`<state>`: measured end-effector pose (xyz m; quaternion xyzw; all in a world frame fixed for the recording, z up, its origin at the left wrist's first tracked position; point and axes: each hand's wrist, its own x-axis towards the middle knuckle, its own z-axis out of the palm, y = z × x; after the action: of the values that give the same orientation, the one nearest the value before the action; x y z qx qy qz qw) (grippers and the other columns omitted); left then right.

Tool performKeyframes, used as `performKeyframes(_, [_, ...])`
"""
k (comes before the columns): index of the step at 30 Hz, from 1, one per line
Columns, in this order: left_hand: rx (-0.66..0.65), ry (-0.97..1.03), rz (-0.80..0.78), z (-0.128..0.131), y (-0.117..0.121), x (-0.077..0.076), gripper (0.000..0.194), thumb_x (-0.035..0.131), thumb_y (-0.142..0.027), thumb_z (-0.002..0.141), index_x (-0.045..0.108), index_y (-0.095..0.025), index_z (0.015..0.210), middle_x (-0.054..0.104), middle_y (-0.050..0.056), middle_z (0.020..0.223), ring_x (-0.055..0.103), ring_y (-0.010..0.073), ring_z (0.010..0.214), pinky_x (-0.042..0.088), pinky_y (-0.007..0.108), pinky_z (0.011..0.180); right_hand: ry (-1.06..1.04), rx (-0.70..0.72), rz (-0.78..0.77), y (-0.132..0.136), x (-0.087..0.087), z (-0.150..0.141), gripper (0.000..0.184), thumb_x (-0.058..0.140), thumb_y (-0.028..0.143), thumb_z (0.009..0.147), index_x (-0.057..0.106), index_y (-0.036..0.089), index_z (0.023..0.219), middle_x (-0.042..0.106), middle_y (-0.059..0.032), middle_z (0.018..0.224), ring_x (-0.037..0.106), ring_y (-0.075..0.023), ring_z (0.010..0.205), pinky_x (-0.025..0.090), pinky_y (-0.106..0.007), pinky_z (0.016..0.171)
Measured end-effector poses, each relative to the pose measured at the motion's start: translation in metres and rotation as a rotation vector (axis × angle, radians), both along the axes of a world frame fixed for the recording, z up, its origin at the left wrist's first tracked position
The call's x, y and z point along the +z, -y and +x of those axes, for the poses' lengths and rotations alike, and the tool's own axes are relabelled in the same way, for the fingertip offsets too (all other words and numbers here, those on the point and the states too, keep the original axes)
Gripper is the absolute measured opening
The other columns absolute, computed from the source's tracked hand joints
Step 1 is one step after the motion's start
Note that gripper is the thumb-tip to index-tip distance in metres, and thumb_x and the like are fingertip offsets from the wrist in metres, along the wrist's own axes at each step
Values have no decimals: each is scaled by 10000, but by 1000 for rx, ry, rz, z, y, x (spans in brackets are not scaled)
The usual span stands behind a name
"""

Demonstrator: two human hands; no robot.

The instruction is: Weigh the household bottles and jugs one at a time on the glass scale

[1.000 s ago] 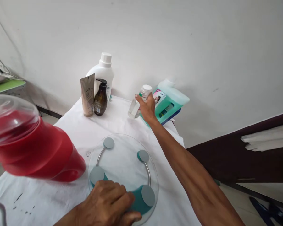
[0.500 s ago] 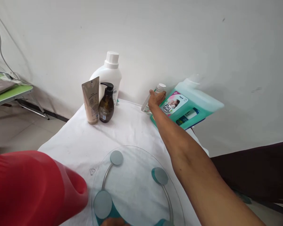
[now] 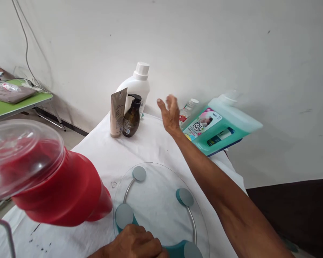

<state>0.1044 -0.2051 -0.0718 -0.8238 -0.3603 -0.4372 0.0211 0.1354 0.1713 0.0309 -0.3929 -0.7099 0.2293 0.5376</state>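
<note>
My right hand (image 3: 171,114) is raised over the far side of the table, thumb and fingers apart and nothing in it. Just right of it stands a clear bottle with a white cap (image 3: 188,108), partly hidden by the hand. A large jug of green liquid (image 3: 218,122) leans beside that bottle. My left hand (image 3: 136,242) is at the bottom edge, fingers curled with knuckles up, over the near part of a round glass scale (image 3: 158,200). Whatever is under those fingers, if anything, is hidden.
A beige tube (image 3: 117,114), a dark pump bottle (image 3: 131,118) and a white jug (image 3: 142,75) stand at the back left of the white-clothed table (image 3: 148,147). A red container with a clear lid (image 3: 70,190) is near left. A green table (image 3: 40,96) stands beyond, with the wall behind.
My right hand has let go of the clear bottle and moved left, opening. My left hand has come further into view on the scale. The view has shifted, showing more of the red container.
</note>
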Motion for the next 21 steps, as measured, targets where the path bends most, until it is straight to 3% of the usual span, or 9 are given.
performKeyframes(2, [5,36,12,-4,-1,10,414,483,-245,1134,636,-152,762,490,-40,570,400,98,427,312,292,400,-18,196,-72,29,2,-23,654,607,833,881,639,229,1129,712,-133,1239,656,-288,1220,499,-497,1125])
performKeyframes(4, [19,74,32,-8,-3,17,524,409,-347,1169,605,-156,723,481,-38,568,394,99,437,308,296,419,-43,271,-101,48,3,-45,629,627,851,858,639,250,1042,727,-88,1139,672,-260,1123,527,-457,1058])
performKeyframes(7, [37,103,48,-12,-6,24,589,363,-451,1176,595,-163,717,491,-32,572,413,102,451,313,296,445,-50,241,-110,57,2,-70,611,685,847,807,615,268,988,720,-47,1070,656,-238,1038,524,-437,1010])
performKeyframes(11, [36,90,61,-18,-7,23,593,315,-425,1181,608,-157,740,498,-26,577,436,109,452,301,298,452,27,224,-133,54,-1,-84,560,673,819,813,584,270,880,687,-15,893,627,-240,933,517,-431,943])
performKeyframes(17, [51,43,89,-19,-7,16,561,338,-431,1172,586,-170,742,513,-33,587,463,102,445,320,264,452,-52,65,-142,53,-3,-69,501,688,743,824,624,258,936,715,-33,918,642,-246,928,530,-435,924])
performKeyframes(21, [64,36,106,-24,-8,16,543,336,-423,1176,572,-179,753,548,-34,600,497,104,469,376,249,463,-65,4,-6,69,16,-29,489,688,723,850,625,246,935,697,-16,905,653,-214,886,550,-428,913])
